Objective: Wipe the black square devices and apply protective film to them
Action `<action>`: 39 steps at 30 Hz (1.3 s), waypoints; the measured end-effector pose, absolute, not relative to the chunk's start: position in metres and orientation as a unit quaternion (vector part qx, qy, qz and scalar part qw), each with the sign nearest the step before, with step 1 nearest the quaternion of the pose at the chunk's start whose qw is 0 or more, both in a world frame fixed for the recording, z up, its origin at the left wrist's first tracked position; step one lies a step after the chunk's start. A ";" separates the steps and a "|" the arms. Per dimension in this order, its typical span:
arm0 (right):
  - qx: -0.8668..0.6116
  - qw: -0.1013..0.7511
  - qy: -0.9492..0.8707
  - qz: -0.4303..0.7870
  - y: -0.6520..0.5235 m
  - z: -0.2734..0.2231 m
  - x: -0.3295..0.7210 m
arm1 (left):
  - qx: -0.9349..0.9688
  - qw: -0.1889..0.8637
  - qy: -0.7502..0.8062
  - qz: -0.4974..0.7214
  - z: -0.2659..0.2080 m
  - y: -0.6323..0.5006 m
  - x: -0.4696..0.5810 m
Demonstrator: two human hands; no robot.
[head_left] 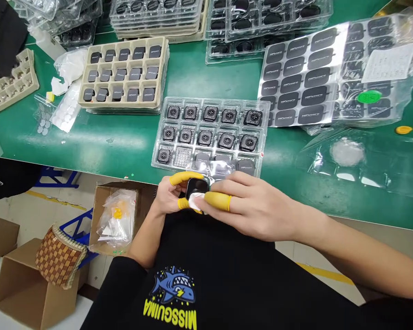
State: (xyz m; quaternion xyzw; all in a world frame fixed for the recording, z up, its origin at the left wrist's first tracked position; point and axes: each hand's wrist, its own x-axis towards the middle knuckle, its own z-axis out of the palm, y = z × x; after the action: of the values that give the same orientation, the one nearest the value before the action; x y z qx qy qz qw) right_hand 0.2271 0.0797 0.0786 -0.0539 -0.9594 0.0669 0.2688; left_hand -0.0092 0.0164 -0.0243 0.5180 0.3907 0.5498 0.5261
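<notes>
Between the yellow-covered fingertips of my left hand (168, 195) is a black smartwatch body (197, 186), its dark glossy face turned up toward me. My right hand (251, 204) has a yellow finger cot and pinches a small white cloth (195, 201) against the watch's lower edge. Just beyond both hands lies a clear plastic tray (154, 149). Several watch bodies (205, 137) sit in its compartments with their sensor backs up. Its nearest row also holds dark film-covered pieces, partly hidden by glare and my right hand.
A beige tray (124, 103) of grey square pieces stands on the green table (124, 142). Printed label sheets (306, 82) lie at right, partly bagged. Stacked clear trays (271, 23) line the back. Below the edge stands a cardboard box (96, 220) with plastic bags.
</notes>
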 end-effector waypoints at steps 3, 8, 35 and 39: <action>-0.055 0.275 -0.959 0.039 0.082 0.077 0.219 | 0.552 0.502 0.375 0.550 -0.027 0.019 -0.010; -0.103 0.261 -0.959 -0.026 0.085 0.077 0.223 | 0.521 0.503 0.377 0.577 -0.023 0.021 -0.008; -0.246 0.366 -0.897 -0.032 0.076 0.080 0.248 | 0.485 0.501 0.366 0.616 0.004 0.019 -0.007; -0.272 0.380 -0.884 -0.003 0.066 0.084 0.254 | 0.465 0.524 0.376 0.607 0.003 0.017 -0.006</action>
State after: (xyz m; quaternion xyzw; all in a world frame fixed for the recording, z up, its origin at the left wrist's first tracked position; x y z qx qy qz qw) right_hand 0.2541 0.0661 0.0839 -0.2719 -0.8843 -0.0029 0.3795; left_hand -0.0063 0.0174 0.0027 0.4653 0.3758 0.6068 0.5235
